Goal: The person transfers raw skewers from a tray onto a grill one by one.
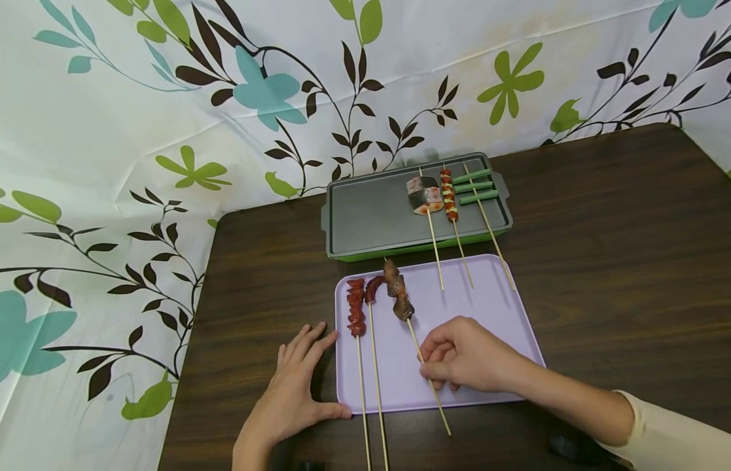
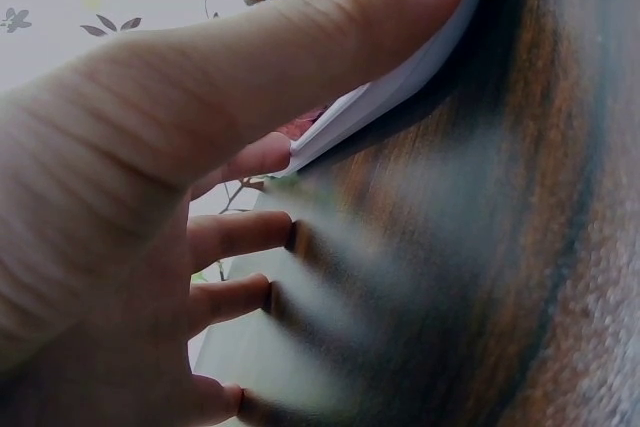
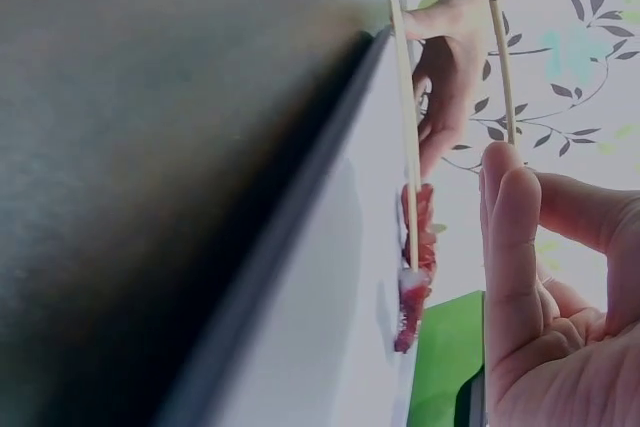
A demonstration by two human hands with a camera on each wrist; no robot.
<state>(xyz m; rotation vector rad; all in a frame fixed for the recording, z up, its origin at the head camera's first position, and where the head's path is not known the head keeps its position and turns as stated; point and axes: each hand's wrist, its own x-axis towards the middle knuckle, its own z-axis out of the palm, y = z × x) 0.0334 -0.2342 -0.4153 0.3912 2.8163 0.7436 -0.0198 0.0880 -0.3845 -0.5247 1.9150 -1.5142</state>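
Note:
In the head view, my right hand (image 1: 468, 356) pinches the stick of a skewer of brown meat chunks (image 1: 398, 290) above the lilac tray (image 1: 509, 333). Only the bare stick end shows above the fingertips in the right wrist view. My left hand (image 1: 294, 386) lies at the tray's left side, thumb and index finger touching its rim, the other fingers spread on the table. On the tray's left part lie a skewer of red pieces (image 1: 356, 307) and an octopus tentacle skewer (image 1: 372, 291), their sticks reaching over the near edge.
Behind the tray stands a grey-topped green grill (image 1: 371, 216). On its right half lie a fish skewer (image 1: 425, 195), a sausage skewer (image 1: 449, 196) and a green vegetable skewer (image 1: 478, 196), sticks overhanging the tray. A leaf-patterned cloth (image 1: 394, 85) hangs behind the dark wooden table (image 1: 606, 248).

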